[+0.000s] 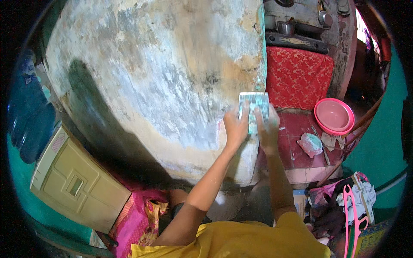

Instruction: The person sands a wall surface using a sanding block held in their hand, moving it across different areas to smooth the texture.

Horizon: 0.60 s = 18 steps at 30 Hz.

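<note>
Both hands grip a flat rectangular plate [258, 111], streaked white and turquoise, with a pale straight upper edge. I cannot tell whether it is a scraper or a sanding sheet. My left hand [235, 127] holds its left side, thumb lying on its face. On the opposite side is my right hand [268, 130], slightly blurred, its thumb also across the face. The plate lies at the right-hand corner of a patchy plaster wall [180, 96]. Bluish-white, tan and grey areas cover this wall. Turquoise paint [263, 48] runs along its vertical edge above the plate.
Right of the wall are a gas stove [295, 42] with a pot [286, 28], a red patterned cloth [298, 77], pink basins [334, 116] and a crumpled bag [310, 144] on red tiles. Clothes and a pink hanger [350, 209] lie lower right. A beige plastic panel [80, 180] stands left.
</note>
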{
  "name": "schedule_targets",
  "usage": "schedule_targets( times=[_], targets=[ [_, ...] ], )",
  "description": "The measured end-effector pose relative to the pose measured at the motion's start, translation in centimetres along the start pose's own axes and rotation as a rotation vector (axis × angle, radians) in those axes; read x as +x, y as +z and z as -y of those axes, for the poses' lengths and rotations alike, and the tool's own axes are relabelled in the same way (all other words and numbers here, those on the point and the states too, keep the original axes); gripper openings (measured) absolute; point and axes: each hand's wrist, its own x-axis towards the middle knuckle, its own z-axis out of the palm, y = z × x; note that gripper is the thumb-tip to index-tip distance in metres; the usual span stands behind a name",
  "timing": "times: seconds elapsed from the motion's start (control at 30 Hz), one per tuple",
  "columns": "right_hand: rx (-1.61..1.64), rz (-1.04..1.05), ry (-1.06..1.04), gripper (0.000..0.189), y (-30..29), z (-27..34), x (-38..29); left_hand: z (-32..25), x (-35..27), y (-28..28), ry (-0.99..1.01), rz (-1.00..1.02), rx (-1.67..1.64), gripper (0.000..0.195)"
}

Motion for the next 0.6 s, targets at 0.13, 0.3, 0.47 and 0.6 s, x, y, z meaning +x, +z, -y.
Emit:
schedule_targets(
  times=[0.13,0.3,0.47,0.6],
  targets=[
    [-0.005,-0.085,-0.096,0.019,-0.3,-1.6,-0.8,0.3,-1.4,0.5,-0.014,0.007,-0.002,0.034],
    [-0.048,-0.002,-0.018,0.02,-0.9,-1.5,-0.8,1.0,-1.6,0.9,-0.001,-0.009,-0.127,0.031],
    [-0.045,0.03,0.051,0.022,-1.3,-1.5,-1.6,2.1,-2.9,1.5,-0.011,-0.056,-0.025,0.031],
    [-0.032,-0.008,-0.063,0.02,-1.6,-1.1,-0.1,0.4,-1.3,1.4,-0.052,0.011,0.021,0.032]
  ],
)
